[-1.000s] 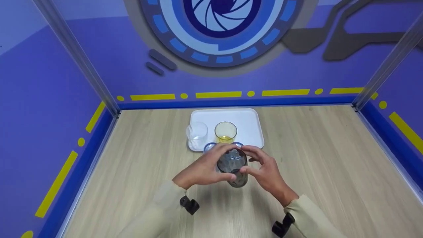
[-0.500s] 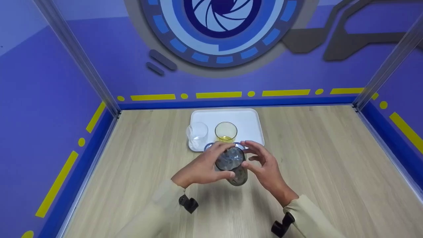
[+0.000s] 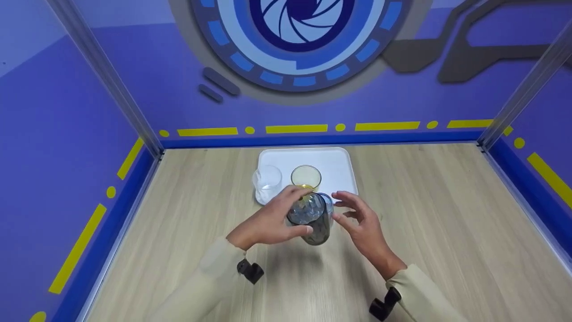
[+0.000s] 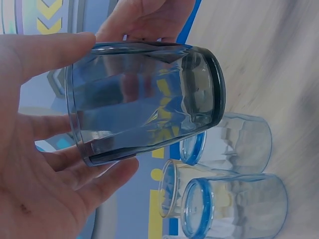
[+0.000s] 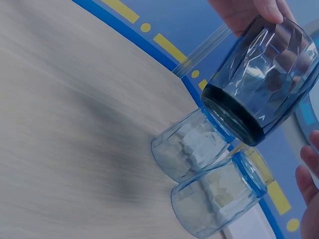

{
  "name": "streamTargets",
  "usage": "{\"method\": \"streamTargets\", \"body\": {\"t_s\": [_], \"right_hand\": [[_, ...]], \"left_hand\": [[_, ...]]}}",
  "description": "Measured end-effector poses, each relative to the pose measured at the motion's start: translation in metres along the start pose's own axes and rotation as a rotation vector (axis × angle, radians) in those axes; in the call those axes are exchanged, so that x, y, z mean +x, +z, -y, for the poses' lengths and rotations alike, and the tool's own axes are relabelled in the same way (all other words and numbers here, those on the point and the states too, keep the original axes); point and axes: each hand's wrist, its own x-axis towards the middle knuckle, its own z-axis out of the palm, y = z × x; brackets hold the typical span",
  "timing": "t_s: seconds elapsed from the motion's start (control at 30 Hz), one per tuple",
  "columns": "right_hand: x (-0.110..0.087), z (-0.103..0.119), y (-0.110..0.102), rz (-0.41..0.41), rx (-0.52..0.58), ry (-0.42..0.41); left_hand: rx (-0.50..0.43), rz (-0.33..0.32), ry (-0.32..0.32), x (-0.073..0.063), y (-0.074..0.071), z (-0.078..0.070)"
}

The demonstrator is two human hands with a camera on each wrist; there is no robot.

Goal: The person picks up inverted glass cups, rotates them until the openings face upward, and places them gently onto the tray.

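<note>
A grey tinted glass [image 3: 316, 230], mouth up and slightly tilted, is held off the table by my left hand [image 3: 268, 221]. Thumb and fingers grip it round the rim in the left wrist view. My right hand [image 3: 364, 223] is just right of the glass, fingers loosely bent and apart from it. Beyond the glass, two clear blue-tinted glasses stand upside down; the right wrist view shows one [image 5: 189, 144] beside the other [image 5: 219, 196]. In the head view the left one is hidden behind my left hand and the grey glass.
A white tray [image 3: 337, 163] lies at the back of the wooden table [image 3: 424, 223]. A yellow tinted glass [image 3: 306, 174] and a clear, frosted-looking cup [image 3: 268, 181] are on it. Blue printed walls [image 3: 295, 112] close off the back and sides.
My left hand has carried the grey glass slightly left and away from me. The right hand's fingers have come off the glass, and a blue-tinted glass shows more between the hands.
</note>
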Motion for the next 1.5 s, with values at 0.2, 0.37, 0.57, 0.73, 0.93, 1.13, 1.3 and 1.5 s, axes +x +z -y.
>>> {"method": "streamTargets", "body": {"t_s": [0.2, 0.37, 0.57, 0.73, 0.93, 1.13, 1.3, 1.5], "right_hand": [[-0.001, -0.002, -0.001, -0.009, -0.003, 0.035], [-0.001, -0.003, -0.002, -0.013, 0.018, 0.039], [-0.001, -0.003, -0.003, -0.015, 0.072, 0.038], [-0.002, -0.006, -0.002, -0.012, 0.112, 0.052], [-0.003, -0.009, -0.002, -0.009, 0.129, 0.058], [-0.004, -0.01, -0.001, -0.007, 0.122, 0.074], [-0.005, -0.012, -0.001, -0.003, 0.138, 0.078], [-0.007, -0.014, 0.0, 0.003, 0.118, 0.092]], "left_hand": [[0.017, -0.001, 0.017, -0.001, -0.006, 0.0], [0.039, 0.0, 0.003, -0.001, -0.011, -0.002], [0.07, -0.006, 0.014, 0.0, -0.016, -0.004], [0.079, -0.026, 0.029, 0.002, -0.019, -0.004], [0.057, -0.046, 0.033, 0.003, -0.025, -0.005], [0.028, -0.071, 0.001, 0.006, -0.029, -0.006], [0.031, -0.116, -0.035, 0.01, -0.032, -0.008], [0.055, -0.161, -0.062, 0.013, -0.036, -0.009]]}}
